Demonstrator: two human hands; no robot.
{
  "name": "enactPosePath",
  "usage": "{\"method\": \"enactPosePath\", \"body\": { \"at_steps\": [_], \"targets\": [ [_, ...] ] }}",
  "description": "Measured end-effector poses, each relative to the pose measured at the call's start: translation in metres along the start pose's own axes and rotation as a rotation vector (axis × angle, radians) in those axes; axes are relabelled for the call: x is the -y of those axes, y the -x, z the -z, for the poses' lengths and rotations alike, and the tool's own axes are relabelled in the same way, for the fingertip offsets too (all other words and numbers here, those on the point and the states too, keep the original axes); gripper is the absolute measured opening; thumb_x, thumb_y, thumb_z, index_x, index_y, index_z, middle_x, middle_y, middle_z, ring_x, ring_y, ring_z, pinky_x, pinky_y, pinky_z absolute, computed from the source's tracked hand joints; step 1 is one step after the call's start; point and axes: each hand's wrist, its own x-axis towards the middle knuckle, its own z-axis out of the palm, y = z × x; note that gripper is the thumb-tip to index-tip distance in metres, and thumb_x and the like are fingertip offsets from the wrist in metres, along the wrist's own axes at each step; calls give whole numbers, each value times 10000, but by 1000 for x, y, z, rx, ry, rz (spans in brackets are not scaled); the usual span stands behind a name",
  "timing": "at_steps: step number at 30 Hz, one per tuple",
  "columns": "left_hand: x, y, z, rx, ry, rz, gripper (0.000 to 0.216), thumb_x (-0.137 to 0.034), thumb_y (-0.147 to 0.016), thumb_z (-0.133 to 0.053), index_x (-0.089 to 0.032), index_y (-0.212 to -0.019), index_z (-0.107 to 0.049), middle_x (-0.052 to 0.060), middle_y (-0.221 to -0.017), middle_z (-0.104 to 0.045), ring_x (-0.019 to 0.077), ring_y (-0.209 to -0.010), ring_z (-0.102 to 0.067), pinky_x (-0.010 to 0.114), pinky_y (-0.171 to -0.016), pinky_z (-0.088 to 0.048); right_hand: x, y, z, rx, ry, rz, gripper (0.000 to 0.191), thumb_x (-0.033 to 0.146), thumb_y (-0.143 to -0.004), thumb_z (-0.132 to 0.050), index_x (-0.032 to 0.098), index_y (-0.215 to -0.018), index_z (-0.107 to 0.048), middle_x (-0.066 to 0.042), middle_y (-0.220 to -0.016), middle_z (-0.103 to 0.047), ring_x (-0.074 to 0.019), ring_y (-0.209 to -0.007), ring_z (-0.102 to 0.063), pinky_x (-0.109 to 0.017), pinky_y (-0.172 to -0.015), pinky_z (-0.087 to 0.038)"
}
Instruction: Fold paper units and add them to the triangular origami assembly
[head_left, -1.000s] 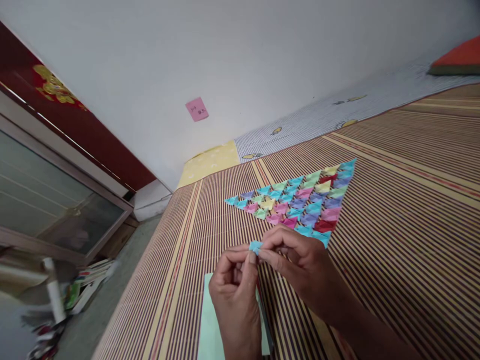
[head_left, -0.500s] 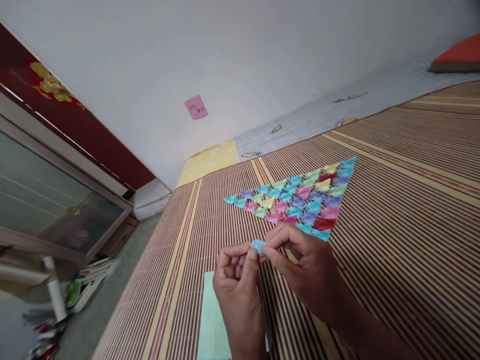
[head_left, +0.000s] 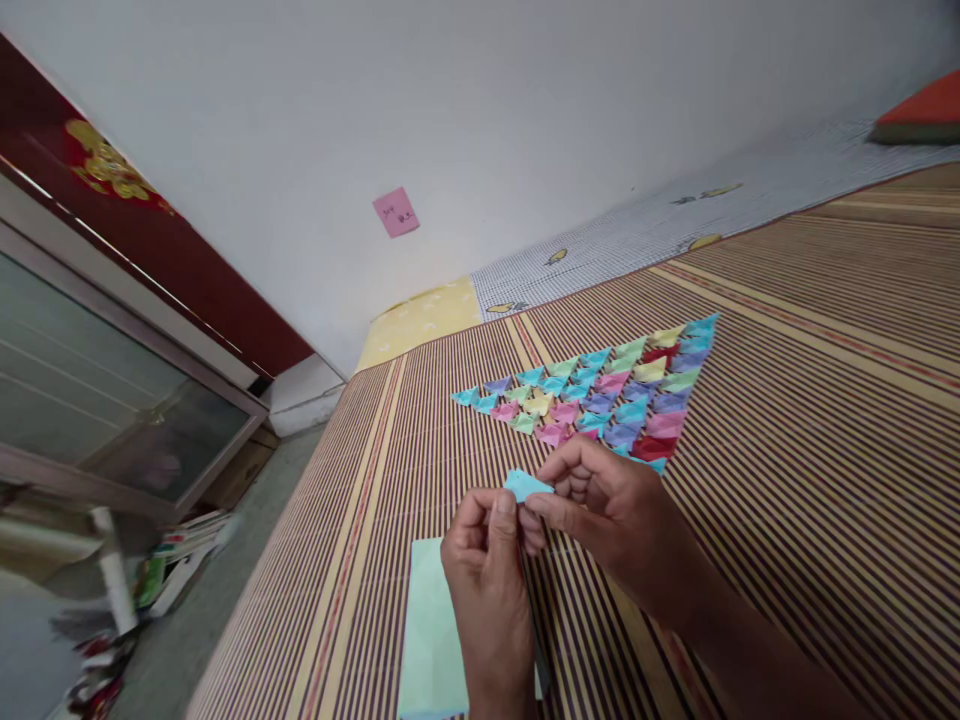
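Head: blue paper (head_left: 523, 485) (now more visible)

A folded paper piece (head_left: 527, 486) sits between left hand (head_left: 487, 575) and right hand (head_left: 619, 515); beyond the right — on the mat (head_left: 795, 440) — lies a paper triangle array (head_left: 630, 412); beneath the left, paper sheet (head_left: 433, 640).

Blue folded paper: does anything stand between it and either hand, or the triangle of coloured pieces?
Nothing visible separates the blue folded paper from the left hand or right hand. Toward the triangle of coloured pieces, the right hand's fingers hide part of its near edge; left of them, only striped mat shows between.
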Motion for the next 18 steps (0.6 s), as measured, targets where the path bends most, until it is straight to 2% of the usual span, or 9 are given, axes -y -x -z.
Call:
{"method": "enactPosePath", "body": {
  "at_steps": [4, 11, 16, 18],
  "targets": [
    [-4, 0, -1, 3, -94, -32, 308, -373, -945, -629, -185, -703, -592, -15, -654, -572, 121, -635, -527, 228, -642, -449, 1, -1, 2, 73, 15, 1, 149, 264, -933, -633, 202, -797, -620, 13, -670, -697, -139, -613, -664, -244, -600, -518],
    [-5, 2, -5, -41, -146, -54, 243, -367, -904, -679, -184, -751, -638, -8, -685, -606, 129, -652, -557, 230, -632, -463, 5, 2, 0, -14, 160, 111, 229, 258, -970, -582, 195, -752, -613, 26, -660, -644, -119, -606, -619, -229, -591, -477],
    [-2, 1, 3, 55, -57, -10, 179, -335, -916, -678, -192, -811, -659, -18, -723, -610, 119, -701, -559, 222, -692, -466, 6, 0, 4, 84, 163, 105, 191, 225, -964, -561, 194, -784, -616, 26, -680, -640, -117, -609, -599, -225, -567, -454],
    [-1, 1, 6, 51, -73, -31, 186, -335, -924, -670, -194, -804, -653, -22, -720, -601, 117, -697, -545, 219, -692, -459, 5, 0, 4, 96, 198, 112, 191, 226, -963, -557, 195, -782, -608, 29, -678, -625, -115, -601, -576, -225, -552, -433]
  ]
}}
